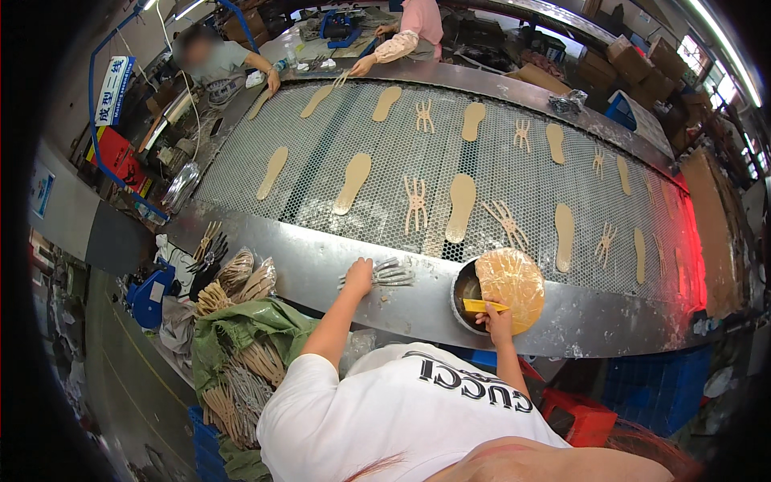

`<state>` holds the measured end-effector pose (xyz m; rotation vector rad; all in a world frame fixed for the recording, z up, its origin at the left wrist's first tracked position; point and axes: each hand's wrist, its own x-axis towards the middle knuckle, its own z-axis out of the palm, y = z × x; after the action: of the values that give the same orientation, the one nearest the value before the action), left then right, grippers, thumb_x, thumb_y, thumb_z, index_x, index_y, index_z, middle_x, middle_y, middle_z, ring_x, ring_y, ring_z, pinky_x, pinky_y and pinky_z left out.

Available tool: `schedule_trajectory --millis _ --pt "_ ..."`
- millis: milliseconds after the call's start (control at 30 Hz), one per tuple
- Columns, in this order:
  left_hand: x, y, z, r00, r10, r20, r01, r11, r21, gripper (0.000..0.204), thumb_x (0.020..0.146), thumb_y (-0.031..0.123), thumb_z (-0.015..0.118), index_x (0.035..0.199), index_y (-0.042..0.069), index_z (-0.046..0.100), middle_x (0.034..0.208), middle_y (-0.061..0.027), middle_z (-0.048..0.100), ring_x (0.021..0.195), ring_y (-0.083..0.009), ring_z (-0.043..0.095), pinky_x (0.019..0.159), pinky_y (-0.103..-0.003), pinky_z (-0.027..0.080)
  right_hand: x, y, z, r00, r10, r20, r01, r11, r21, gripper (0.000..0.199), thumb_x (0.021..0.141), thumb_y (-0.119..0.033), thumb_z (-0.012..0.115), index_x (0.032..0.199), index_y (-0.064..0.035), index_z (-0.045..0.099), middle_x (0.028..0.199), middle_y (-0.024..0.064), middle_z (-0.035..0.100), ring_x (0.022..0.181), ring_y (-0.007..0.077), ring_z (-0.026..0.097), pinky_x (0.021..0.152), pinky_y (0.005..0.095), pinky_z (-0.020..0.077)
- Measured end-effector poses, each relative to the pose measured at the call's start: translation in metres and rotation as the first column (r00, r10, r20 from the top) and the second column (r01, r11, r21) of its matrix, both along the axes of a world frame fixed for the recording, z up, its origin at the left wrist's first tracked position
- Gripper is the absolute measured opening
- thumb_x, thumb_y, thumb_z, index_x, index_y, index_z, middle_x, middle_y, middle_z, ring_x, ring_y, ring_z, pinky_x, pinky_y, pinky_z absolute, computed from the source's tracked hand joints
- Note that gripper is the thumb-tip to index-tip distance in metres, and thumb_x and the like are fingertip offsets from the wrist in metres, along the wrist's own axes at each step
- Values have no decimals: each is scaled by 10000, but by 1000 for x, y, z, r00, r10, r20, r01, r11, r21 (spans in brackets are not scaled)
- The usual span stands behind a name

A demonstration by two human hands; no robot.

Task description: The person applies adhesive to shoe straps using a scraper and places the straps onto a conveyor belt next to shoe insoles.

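Note:
My left hand (358, 277) is closed on one end of a small bundle of grey strap pieces (392, 273), which lies on the metal ledge. My right hand (498, 320) grips a flat yellow tool (480, 305) over the mouth of a round pot (459, 302). The tool's working end is too unclear to name. A round tan cover (514, 283), wrapped in film, lies across the pot's right part. Beyond the ledge, tan insoles (461, 207) and pale strap pieces (416, 204) are spread in rows on the mesh conveyor (321, 229).
Left of me, a green sack (241, 321) holds bundled straps (241, 386). A blue tape dispenser (151, 296) stands nearby. Across the conveyor, a co-worker's hand (363, 66) touches a strap piece; another person sits at far left. A red stool (580, 414) is at my right.

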<state>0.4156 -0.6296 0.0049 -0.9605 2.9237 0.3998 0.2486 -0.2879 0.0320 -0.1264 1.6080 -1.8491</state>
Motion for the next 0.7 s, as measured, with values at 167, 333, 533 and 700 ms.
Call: schedule_trajectory --millis 167,333,533,700 --pt "-1 -10 7 999 -23 34 25 999 -46 233 706 22 564 929 51 502 936 -152 508 875 -311 539 740 -395 469 6 -11 0 1000 24 -17 -24 1000 -4 170 879 -156 511 1018 -58 507 639 80 603 464 103 564 324 164 305" --pt "-13 -23 12 990 -81 115 101 979 -179 238 718 87 572 949 79 517 905 -139 534 877 -293 544 729 -395 457 11 -19 12 999 -16 -44 16 1000 -9 163 878 -145 509 1011 -50 512 636 90 605 468 107 567 323 168 302" --pt "-17 -22 14 979 -187 82 202 951 -235 128 739 148 551 815 76 624 928 -160 548 930 -319 501 780 -436 407 7 -11 27 993 -122 -9 122 992 20 190 867 -106 517 1021 5 512 649 123 612 480 139 582 391 193 399" --pt "-20 -22 15 954 -248 171 267 958 -100 157 700 181 577 778 65 649 898 -181 515 881 -344 522 693 -445 440 -6 4 31 999 -36 -23 34 996 -87 181 866 -85 513 1020 10 508 722 125 606 520 142 590 471 233 496"
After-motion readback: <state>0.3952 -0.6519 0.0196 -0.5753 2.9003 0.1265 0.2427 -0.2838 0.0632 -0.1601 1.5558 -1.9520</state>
